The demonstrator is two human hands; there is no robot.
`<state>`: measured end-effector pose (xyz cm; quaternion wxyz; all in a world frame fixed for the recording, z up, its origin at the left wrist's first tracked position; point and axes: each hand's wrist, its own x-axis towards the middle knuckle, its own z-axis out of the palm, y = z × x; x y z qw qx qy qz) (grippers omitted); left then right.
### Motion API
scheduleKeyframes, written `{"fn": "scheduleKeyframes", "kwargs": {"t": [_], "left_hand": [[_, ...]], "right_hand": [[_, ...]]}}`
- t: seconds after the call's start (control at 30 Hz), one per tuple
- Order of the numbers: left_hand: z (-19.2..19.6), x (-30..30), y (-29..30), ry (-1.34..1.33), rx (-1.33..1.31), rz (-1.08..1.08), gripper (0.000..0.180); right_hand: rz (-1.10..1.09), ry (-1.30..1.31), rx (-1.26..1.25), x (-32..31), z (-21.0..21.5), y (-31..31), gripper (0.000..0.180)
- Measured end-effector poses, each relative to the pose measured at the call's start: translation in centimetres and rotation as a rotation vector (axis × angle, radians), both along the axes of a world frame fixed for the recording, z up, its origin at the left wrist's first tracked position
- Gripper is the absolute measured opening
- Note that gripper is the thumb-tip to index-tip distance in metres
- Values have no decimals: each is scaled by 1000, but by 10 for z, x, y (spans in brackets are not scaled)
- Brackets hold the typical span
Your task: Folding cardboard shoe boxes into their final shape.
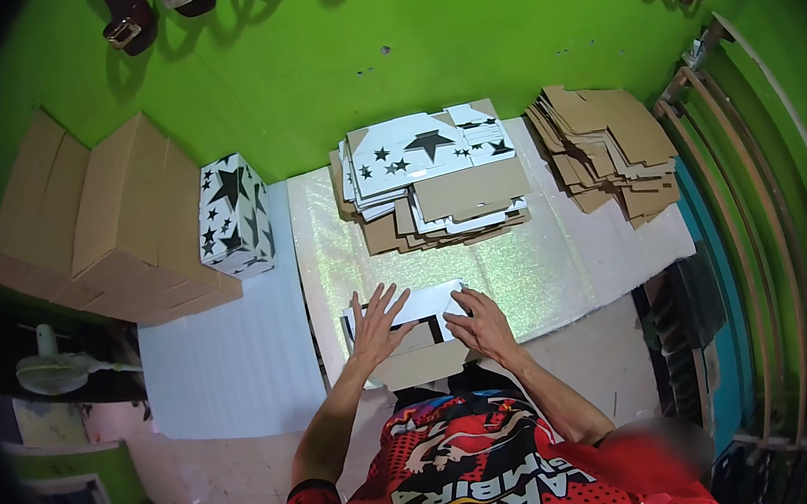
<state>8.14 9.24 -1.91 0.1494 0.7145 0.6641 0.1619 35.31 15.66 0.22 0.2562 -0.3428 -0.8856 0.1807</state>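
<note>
A partly folded cardboard box (422, 364), white on some faces and brown on others, lies at the table's near edge in front of me. Its middle shows a dark opening. My left hand (378, 331) rests on the box's left side, fingers spread and pointing away from me. At the right side, my right hand (482, 325) has its fingers bent over the box's edge by a white flap (435, 301), with the thumb toward the opening. Parts of the box under both hands are hidden.
Beyond the box lies a stack of flat star-printed cartons (432, 153). Flat brown cardboard (607, 141) is piled at the right. Large brown boxes (131, 205) and an upright star-printed box (236, 217) stand left, near a fan (50, 371). Shoes (125, 19) hang on the green wall.
</note>
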Motion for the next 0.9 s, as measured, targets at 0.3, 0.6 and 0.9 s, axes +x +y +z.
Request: {"fn": "scheduleKeyframes", "kwargs": {"t": [0.3,0.6,0.9], "left_hand": [[8,0,-3,-30,-37,14,69],[19,-64,-71,-194,21,234,66],[14,-52,-123,-244,-200,112,113]], "right_hand": [[59,-79,-89,1,8,-3,32],[132,-224,-194,69,2,-3,82],[86,-121,-370,36,10,-6,87]]}}
